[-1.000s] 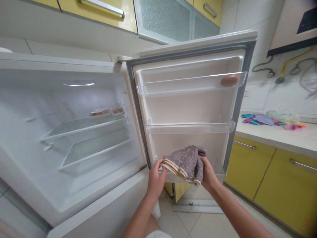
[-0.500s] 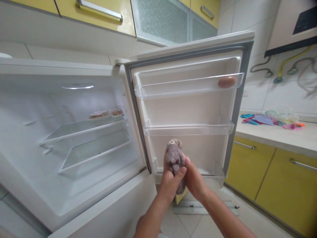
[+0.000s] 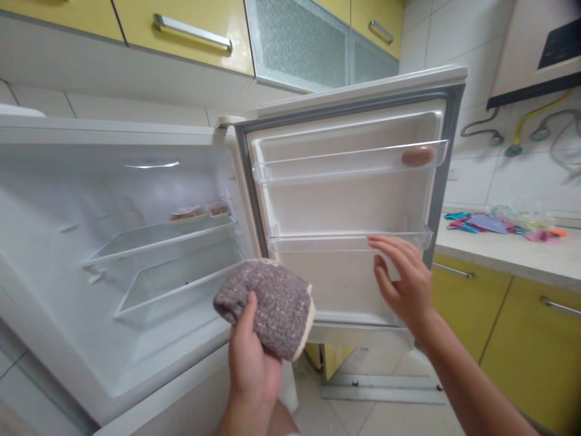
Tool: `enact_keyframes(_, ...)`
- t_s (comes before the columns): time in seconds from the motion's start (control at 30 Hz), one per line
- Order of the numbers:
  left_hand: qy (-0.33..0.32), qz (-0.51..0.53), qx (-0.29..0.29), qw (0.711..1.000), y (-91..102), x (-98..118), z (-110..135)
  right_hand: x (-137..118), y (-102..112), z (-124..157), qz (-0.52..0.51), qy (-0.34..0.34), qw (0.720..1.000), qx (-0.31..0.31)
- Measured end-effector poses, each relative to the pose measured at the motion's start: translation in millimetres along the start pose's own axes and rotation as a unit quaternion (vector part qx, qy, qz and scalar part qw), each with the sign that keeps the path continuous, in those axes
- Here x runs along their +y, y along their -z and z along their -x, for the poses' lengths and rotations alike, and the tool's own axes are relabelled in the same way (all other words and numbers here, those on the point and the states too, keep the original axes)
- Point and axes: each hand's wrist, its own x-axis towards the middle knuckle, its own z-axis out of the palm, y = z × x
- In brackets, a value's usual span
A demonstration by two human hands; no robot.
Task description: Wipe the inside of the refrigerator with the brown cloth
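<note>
Half a second ago both hands were bunching the cloth together in front of the fridge door; now they are parting. The left hand (image 3: 254,363) is gripping the grey cloth (image 3: 269,303) alone, thumb lying over its front, and carrying it across in front of the lower edge of the open fridge (image 3: 68,254). The right hand (image 3: 403,284) is holding nothing — fingers spread loosely, reaching up just below the middle door shelf (image 3: 347,241); whether the fingertips are touching it is hard to tell.

The fridge door (image 3: 349,200) is standing wide open. Its top door shelf (image 3: 349,166) is holding a single brownish egg (image 3: 418,156) at the right end, seen blurred through the clear plastic. The middle door shelf is looking bare. Inside the fridge, two glass shelves (image 3: 172,254) are sitting one above the other, and a couple of small trays (image 3: 200,212) are resting at the back of the upper one — their contents are too faint to make out.

On the counter (image 3: 512,254) to the right, a heap of colourful bags (image 3: 503,221) is lying by the wall, blurred. Both forearms are running out of the bottom of the view.
</note>
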Motion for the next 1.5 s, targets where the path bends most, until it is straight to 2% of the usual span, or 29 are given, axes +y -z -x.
enact_keyframes(0.03,-0.106,-0.028,-0.012,0.994,-3.0,6.2,-7.3,11.6,9.4,-7.0,0.046,0.012,0.999,0.025)
enact_keyframes(0.07,-0.222,-0.069,-0.03,0.972,-7.3,11.9,-17.1,23.6,17.0,-12.6,0.088,0.016,0.995,0.039)
enact_keyframes(0.1,-0.333,-0.128,-0.056,0.933,-13.0,17.2,-28.6,35.6,22.7,-16.8,0.125,0.013,0.991,0.042)
enact_keyframes(0.13,-0.43,-0.202,-0.092,0.875,-20.3,22.4,-40.8,47.2,26.3,-19.5,0.155,0.006,0.987,0.037)
enact_keyframes(0.17,-0.518,-0.268,-0.14,0.8,-29.0,27.2,-52.6,58.0,28.1,-20.7,0.176,-0.003,0.984,0.024)
enact_keyframes(0.2,-0.573,-0.336,-0.193,0.722,-38.9,31.5,-62.9,67.6,28.7,-20.7,0.188,-0.011,0.982,0.008)
enact_keyframes(0.23,-0.594,-0.419,-0.229,0.647,-49.4,35.1,-70.8,75.7,28.3,-19.8,0.19,-0.017,0.982,-0.01)
enact_keyframes(0.3,-0.588,-0.558,-0.272,0.518,-69.9,39.2,-77.9,87.3,26.9,-16.4,0.18,-0.021,0.983,-0.039)
enact_keyframes(0.33,-0.572,-0.612,-0.28,0.468,-78.6,39.8,-77.1,90.8,26.4,-14.5,0.172,-0.02,0.984,-0.048)
enact_keyframes(0.37,-0.558,-0.651,-0.281,0.431,-85.5,39.5,-73.9,93.0,26.2,-12.8,0.165,-0.018,0.985,-0.052)
enact_keyframes(0.4,-0.547,-0.678,-0.276,0.407,-90.4,38.6,-68.9,94.4,26.1,-11.5,0.16,-0.016,0.986,-0.054)
enact_keyframes(0.43,-0.539,-0.694,-0.264,0.397,-93.4,37.4,-62.6,95.1,26.2,-10.6,0.156,-0.016,0.986,-0.054)
enact_keyframes(0.5,-0.522,-0.712,-0.23,0.41,-94.3,34.0,-48.8,95.6,26.2,-9.6,0.146,-0.022,0.988,-0.053)
enact_keyframes(0.6,-0.479,-0.708,-0.204,0.477,-87.3,26.2,-32.1,96.1,24.8,-9.2,0.132,-0.032,0.99,-0.049)
enact_keyframes(0.67,-0.473,-0.665,-0.214,0.537,-81.0,19.6,-27.1,96.3,23.4,-8.8,0.125,-0.036,0.99,-0.046)
enact_keyframes(0.73,-0.488,-0.618,-0.237,0.569,-76.3,15.4,-27.0,96.3,22.5,-8.1,0.122,-0.038,0.991,-0.046)
enact_keyframes(0.77,-0.494,-0.61,-0.248,0.568,-75.2,15.4,-28.2,96.3,22.3,-7.8,0.121,-0.039,0.991,-0.046)
enact_keyframes(0.8,-0.496,-0.618,-0.256,0.554,-75.1,17.3,-30.0,96.2,22.2,-7.5,0.121,-0.039,0.991,-0.045)
enact_keyframes(0.93,-0.479,-0.687,-0.265,0.479,-85.4,41.6,-37.8,96.1,22.6,-6.3,0.117,-0.042,0.991,-0.044)
enact_keyframes(1.03,-0.497,-0.684,-0.284,0.452,-98.0,58.9,-42.2,95.1,22.8,-5.8,0.117,-0.042,0.991,-0.042)
enact_keyframes(1.13,-0.495,-0.682,-0.342,0.416,-106.3,55.2,-46.2,92.8,22.7,-5.8,0.118,-0.038,0.992,-0.035)
enact_keyframes(1.2,-0.479,-0.698,-0.347,0.404,-108.6,43.7,-50.8,91.5,22.7,-6.0,0.118,-0.036,0.992,-0.03)
enact_keyframes(1.33,-0.463,-0.723,-0.31,0.409,-110.6,32.1,-71.4,92.9,23.7,-6.5,0.113,-0.033,0.993,-0.032)
enact_keyframes(1.43,-0.433,-0.76,-0.303,0.377,-113.7,48.8,-93.2,95.8,26.2,-7.3,0.108,-0.032,0.993,-0.043)
enact_keyframes(1.5,-0.398,-0.781,-0.323,0.356,-116.7,66.3,-104.7,96.2,28.1,-7.8,0.102,-0.035,0.993,-0.052)
